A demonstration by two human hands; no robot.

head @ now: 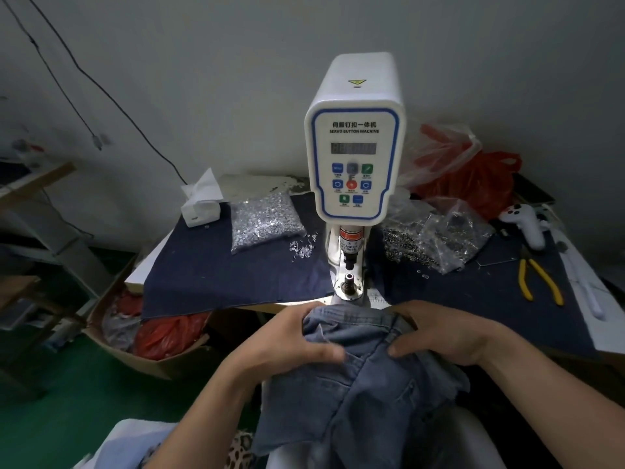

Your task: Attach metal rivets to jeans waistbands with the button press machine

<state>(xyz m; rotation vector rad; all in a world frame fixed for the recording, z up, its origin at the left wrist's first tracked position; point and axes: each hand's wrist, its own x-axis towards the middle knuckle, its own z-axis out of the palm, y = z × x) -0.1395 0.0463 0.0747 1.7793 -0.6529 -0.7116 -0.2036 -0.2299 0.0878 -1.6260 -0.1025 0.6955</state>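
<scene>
A pair of faded blue jeans (358, 394) lies bunched in front of me, its waistband just below the table's front edge. My left hand (291, 340) grips the waistband on the left, thumb lying over the denim. My right hand (446, 330) holds the fabric on the right, its fingers curled over a fold. The white servo button machine (355, 137) stands straight ahead, and its lower die (348, 279) sits bare, a short way beyond the jeans. A clear bag of silvery rivets (263, 221) lies left of the machine, and bags of dark metal parts (429, 238) lie to its right.
Dark denim cloth (220, 272) covers the table. Yellow-handled pliers (541, 282) and a white controller (524, 225) lie at the right, with red plastic bags (473, 177) behind. A tissue box (201, 204) sits at the back left. A cardboard box (142, 333) with red bags stands on the green floor.
</scene>
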